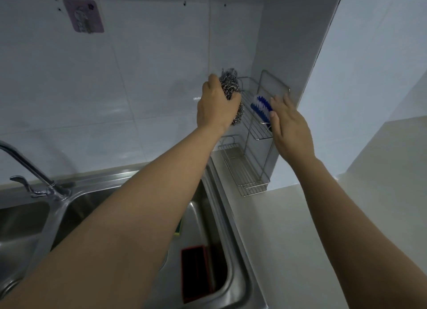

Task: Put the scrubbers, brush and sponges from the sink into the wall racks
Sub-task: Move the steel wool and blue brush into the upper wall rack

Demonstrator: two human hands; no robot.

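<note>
My left hand (216, 104) grips steel wool scrubbers (230, 83), held just left of the upper wire rack (256, 128) on the side wall. A blue brush (261, 107) with blue and white bristles lies in that upper rack. My right hand (290, 128) rests against the brush's near end, fingers spread. The lower wire rack (242, 170) holds nothing visible. In the steel sink (208, 216) lie a red and black sponge (196, 271) and a yellow-green sponge (178, 228), the latter mostly hidden behind my left forearm.
A chrome faucet (27, 167) stands at the left behind a second basin (20, 228). A pale countertop (288, 239) runs right of the sink. A purple adhesive hook (83, 15) sticks to the white tiled wall.
</note>
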